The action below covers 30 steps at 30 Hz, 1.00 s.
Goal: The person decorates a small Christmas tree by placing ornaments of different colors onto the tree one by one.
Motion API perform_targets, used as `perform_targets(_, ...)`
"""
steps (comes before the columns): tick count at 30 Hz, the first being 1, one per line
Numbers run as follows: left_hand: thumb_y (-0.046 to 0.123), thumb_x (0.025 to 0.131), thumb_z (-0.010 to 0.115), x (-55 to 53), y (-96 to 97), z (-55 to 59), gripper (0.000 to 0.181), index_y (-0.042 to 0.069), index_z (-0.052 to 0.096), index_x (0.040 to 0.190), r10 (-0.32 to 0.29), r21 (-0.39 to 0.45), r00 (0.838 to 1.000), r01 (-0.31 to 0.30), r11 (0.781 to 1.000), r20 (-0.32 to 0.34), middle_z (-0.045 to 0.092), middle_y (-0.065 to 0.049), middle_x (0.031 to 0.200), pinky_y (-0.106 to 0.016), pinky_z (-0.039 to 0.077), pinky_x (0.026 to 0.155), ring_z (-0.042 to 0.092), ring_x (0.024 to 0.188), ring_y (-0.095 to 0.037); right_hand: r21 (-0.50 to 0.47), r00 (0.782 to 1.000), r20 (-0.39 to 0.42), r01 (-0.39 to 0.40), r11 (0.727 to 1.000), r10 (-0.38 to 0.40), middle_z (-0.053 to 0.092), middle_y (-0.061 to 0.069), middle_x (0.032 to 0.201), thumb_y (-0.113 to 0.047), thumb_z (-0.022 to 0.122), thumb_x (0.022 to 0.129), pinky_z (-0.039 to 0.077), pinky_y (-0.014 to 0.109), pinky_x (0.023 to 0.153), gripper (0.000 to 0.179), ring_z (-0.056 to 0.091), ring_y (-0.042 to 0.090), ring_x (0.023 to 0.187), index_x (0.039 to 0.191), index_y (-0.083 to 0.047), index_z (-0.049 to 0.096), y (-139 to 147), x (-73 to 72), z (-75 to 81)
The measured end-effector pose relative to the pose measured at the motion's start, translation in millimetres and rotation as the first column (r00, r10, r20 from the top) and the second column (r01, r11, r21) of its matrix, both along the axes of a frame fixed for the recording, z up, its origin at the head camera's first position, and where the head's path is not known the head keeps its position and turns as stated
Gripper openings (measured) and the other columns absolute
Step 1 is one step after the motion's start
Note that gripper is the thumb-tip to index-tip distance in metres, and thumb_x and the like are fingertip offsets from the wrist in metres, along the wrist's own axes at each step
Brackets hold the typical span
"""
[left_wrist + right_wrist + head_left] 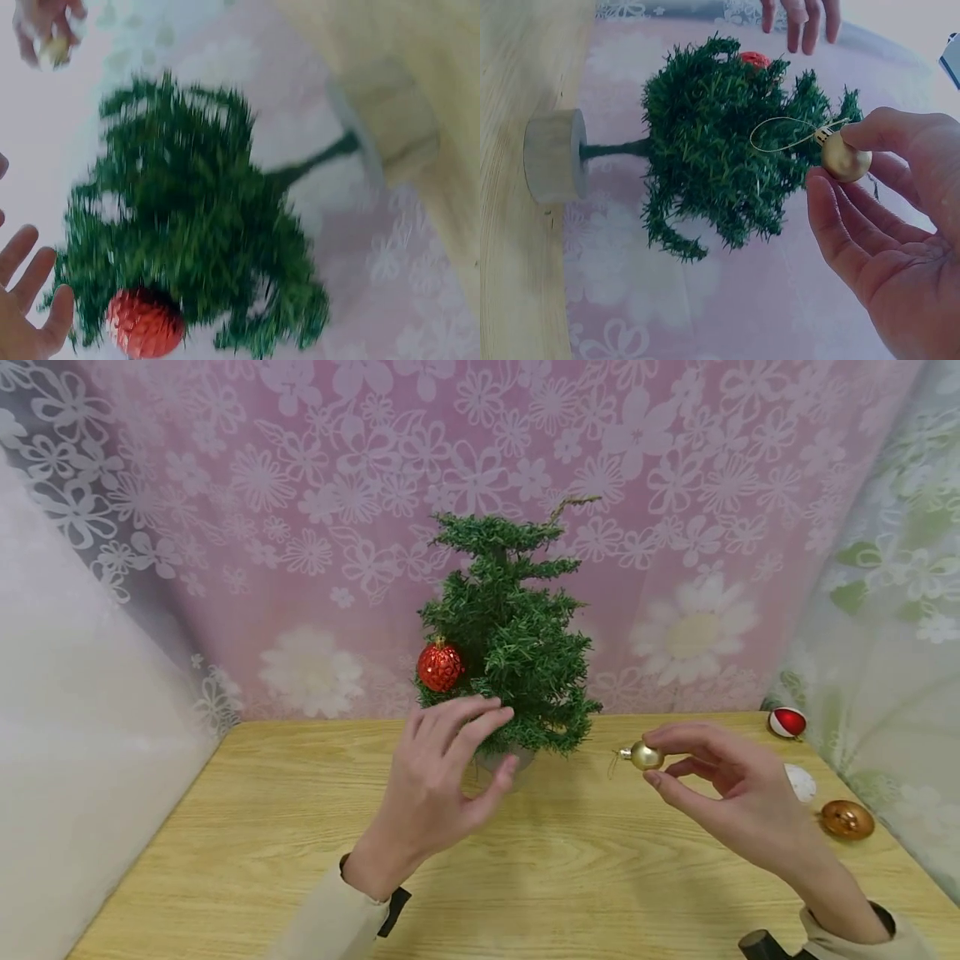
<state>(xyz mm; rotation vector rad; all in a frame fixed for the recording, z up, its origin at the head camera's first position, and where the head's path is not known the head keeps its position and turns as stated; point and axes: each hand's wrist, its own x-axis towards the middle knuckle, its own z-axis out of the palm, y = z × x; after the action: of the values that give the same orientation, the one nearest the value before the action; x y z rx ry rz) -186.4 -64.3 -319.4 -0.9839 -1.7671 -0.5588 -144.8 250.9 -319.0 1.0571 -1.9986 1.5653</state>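
A small green artificial Christmas tree (517, 635) stands on a round base (555, 156) at the back of the table. On its left side hangs a shiny red bauble (440, 667), also seen in the left wrist view. My left hand (446, 772) is in front of the tree, below the red bauble, its fingers relaxed and nothing between them. To the right of the tree, my right hand (738, 793) pinches a small gold bauble (846, 159) between thumb and fingers. The gold bauble's thin string loop (784, 135) hangs free, pointing toward the tree.
At the table's right edge lie a red and white bauble (787, 722), a white bauble (801, 783) partly behind my right hand, and a copper-coloured bauble (847, 820). A pink floral curtain (337, 527) hangs behind the wooden table (570, 877).
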Motion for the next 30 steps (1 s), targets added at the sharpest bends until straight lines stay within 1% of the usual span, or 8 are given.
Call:
perform_targets(5,0.030,0.096,0.065,13.9,12.2,-17.7,0.028,0.012,0.072,0.117,-0.031,-0.060,0.999,0.033,0.998,0.042,0.073,-0.003,0.114,-0.034,0.052,0.084,0.068,0.102,-0.019,-0.004,0.999,-0.040,-0.035,0.999,0.035,0.068,0.013,0.120,0.035,0.064,0.072,0.059,0.021,0.080,0.050,0.070,0.014,0.105,0.118,0.015,0.064,-7.0,3.9,-0.3)
perform_targets(9,0.031,0.095,0.066,19.7,21.7,-28.5,0.026,0.015,0.072,0.114,-0.044,-0.071,0.994,0.051,0.996,0.101,0.074,0.001,0.110,-0.030,0.051,0.083,0.069,0.099,-0.015,0.017,0.997,-0.048,-0.052,0.998,0.053,0.068,0.011,0.120,0.033,0.067,0.073,0.059,0.020,0.079,0.050,0.070,0.013,0.104,0.119,0.013,0.064,-13.8,6.7,-1.8)
perform_targets(11,0.033,0.096,0.066,21.8,25.9,-32.1,0.025,0.016,0.072,0.114,-0.050,-0.068,0.988,0.061,0.996,0.144,0.074,0.003,0.109,-0.027,0.051,0.083,0.069,0.099,-0.013,0.024,0.996,-0.056,-0.064,0.998,0.065,0.069,0.011,0.120,0.032,0.068,0.073,0.059,0.021,0.078,0.051,0.070,0.013,0.103,0.119,0.012,0.064,-17.5,7.1,-3.0)
perform_targets(13,0.035,0.096,0.067,23.7,29.8,-34.7,0.026,0.018,0.072,0.114,-0.055,-0.062,0.978,0.069,0.996,0.200,0.074,0.005,0.109,-0.026,0.051,0.082,0.069,0.100,-0.011,0.030,0.995,-0.060,-0.073,0.997,0.074,0.068,0.010,0.120,0.032,0.068,0.073,0.060,0.021,0.078,0.051,0.070,0.012,0.103,0.120,0.011,0.064,-21.1,7.6,-4.5)
perform_targets(17,0.037,0.097,0.068,26.3,36.2,-37.8,0.024,0.021,0.071,0.115,-0.056,-0.053,0.950,0.076,0.996,0.308,0.073,0.008,0.109,-0.024,0.053,0.083,0.069,0.101,-0.008,0.058,0.995,-0.065,-0.075,0.996,0.079,0.068,0.008,0.120,0.030,0.070,0.073,0.059,0.021,0.077,0.051,0.068,0.010,0.104,0.120,0.009,0.065,-27.6,9.0,-7.2)
perform_targets(20,0.037,0.098,0.069,26.9,39.8,-39.6,0.022,0.022,0.072,0.114,-0.051,-0.054,0.932,0.075,0.996,0.358,0.073,0.010,0.108,-0.025,0.054,0.083,0.069,0.101,-0.007,0.072,0.993,-0.078,-0.079,0.994,0.085,0.067,0.008,0.120,0.029,0.071,0.074,0.059,0.021,0.077,0.051,0.068,0.010,0.106,0.120,0.007,0.065,-30.9,9.2,-9.0)
perform_targets(24,0.035,0.097,0.071,26.6,42.5,-41.1,0.018,0.023,0.073,0.109,-0.049,-0.064,0.919,0.080,0.995,0.390,0.073,0.010,0.108,-0.024,0.055,0.084,0.068,0.100,-0.006,0.082,0.992,-0.092,-0.076,0.994,0.083,0.067,0.010,0.119,0.028,0.072,0.074,0.059,0.021,0.076,0.051,0.067,0.011,0.106,0.120,0.006,0.065,-33.1,9.0,-10.9)
perform_targets(30,0.025,0.096,0.073,24.7,42.4,-42.2,0.008,0.023,0.075,0.103,-0.069,-0.056,0.924,0.097,0.994,0.375,0.073,0.011,0.107,-0.020,0.052,0.084,0.068,0.098,-0.005,0.128,0.994,-0.098,-0.033,0.991,0.046,0.067,0.008,0.116,0.028,0.073,0.073,0.059,0.021,0.076,0.053,0.067,0.009,0.106,0.119,0.003,0.067,-34.7,10.7,-12.3)
